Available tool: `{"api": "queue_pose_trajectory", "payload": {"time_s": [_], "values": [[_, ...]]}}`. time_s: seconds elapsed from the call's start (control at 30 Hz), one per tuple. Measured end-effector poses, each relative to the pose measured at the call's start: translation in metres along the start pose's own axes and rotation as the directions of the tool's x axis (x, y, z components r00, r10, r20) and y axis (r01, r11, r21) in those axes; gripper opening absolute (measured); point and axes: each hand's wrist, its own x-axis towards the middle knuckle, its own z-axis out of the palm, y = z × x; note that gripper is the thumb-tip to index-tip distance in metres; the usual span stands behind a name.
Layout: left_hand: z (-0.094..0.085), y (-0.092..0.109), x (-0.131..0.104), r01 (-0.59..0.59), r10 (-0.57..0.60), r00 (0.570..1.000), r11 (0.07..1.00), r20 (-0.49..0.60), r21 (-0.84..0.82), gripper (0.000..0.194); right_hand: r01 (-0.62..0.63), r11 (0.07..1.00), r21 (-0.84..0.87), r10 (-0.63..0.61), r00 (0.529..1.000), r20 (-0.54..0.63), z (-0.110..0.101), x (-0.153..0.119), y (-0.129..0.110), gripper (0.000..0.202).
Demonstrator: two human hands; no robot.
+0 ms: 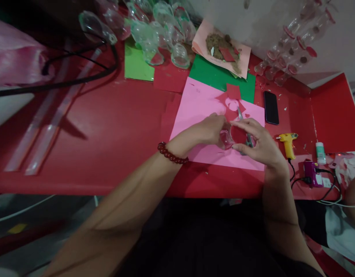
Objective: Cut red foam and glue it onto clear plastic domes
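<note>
Over a pink sheet [191,111], my left hand [213,129] is closed around a clear plastic cup [226,140] tipped on its side. A round red paper piece [238,134] covers the cup's end that faces right. My right hand [260,140] pinches this red circle at its edge, thumb below and fingers above. Scissors [240,112] lie on the pink sheet, partly hidden beneath the right hand. Just beyond the hands are red paper scraps [233,92] with a round hole cut out.
Clear plastic cups [158,32] crowd the back; more joined cups [293,46] stand at the right. A phone [271,107], yellow glue gun [288,144], glue stick [320,153] and purple power strip [312,174] sit to the right. Clear strips [54,123] lie left, near a black cable [87,79].
</note>
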Motion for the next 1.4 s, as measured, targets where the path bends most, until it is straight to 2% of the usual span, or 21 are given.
{"api": "queue_pose_trajectory", "payload": {"time_s": [0.23,0.37,0.5,0.6,0.77,0.93,1.0,1.1,1.23,1.4], "values": [[-0.003,0.004,0.000,-0.001,0.001,1.000,0.996,-0.003,0.089,0.035,-0.047,0.990,-0.135,0.041,0.998,-0.049,0.005,0.000,-0.010,0.057],[-0.001,0.000,0.001,-0.021,0.021,1.000,1.000,-0.008,0.021,0.034,-0.098,0.986,-0.133,0.081,0.988,-0.133,0.012,-0.001,-0.014,0.056],[0.002,-0.005,0.002,-0.050,0.047,0.997,0.998,-0.068,-0.044,0.033,-0.166,0.982,-0.094,0.146,0.972,-0.184,0.017,-0.003,-0.018,0.057],[0.004,-0.009,0.004,-0.055,0.051,0.996,0.997,-0.071,-0.048,0.034,-0.207,0.975,-0.076,0.190,0.964,-0.186,0.019,-0.003,-0.021,0.060],[0.004,-0.012,0.004,-0.097,0.093,0.994,0.992,-0.058,-0.075,0.034,-0.207,0.972,-0.112,0.185,0.965,-0.184,0.020,0.000,-0.021,0.064],[0.003,-0.011,0.002,-0.072,0.070,0.997,0.992,-0.023,-0.102,0.030,-0.265,0.957,-0.119,0.253,0.961,-0.108,0.009,-0.005,-0.021,0.069],[0.004,-0.013,0.004,-0.094,0.090,0.995,0.985,-0.033,-0.142,0.027,-0.241,0.964,-0.110,0.232,0.969,-0.089,0.002,-0.007,-0.022,0.064],[0.007,-0.016,0.007,-0.148,0.135,0.988,0.963,-0.070,-0.226,0.026,-0.131,0.983,-0.130,0.121,0.989,-0.083,-0.003,-0.007,-0.023,0.053],[0.009,-0.016,0.008,-0.144,0.136,0.990,0.948,-0.048,-0.284,0.027,0.007,0.992,-0.126,-0.007,1.000,0.005,0.002,-0.005,-0.017,0.043],[0.008,-0.016,0.009,-0.170,0.160,0.985,0.947,-0.062,-0.273,0.026,0.014,0.999,-0.033,-0.013,1.000,0.017,0.015,-0.010,-0.003,0.041]]}}
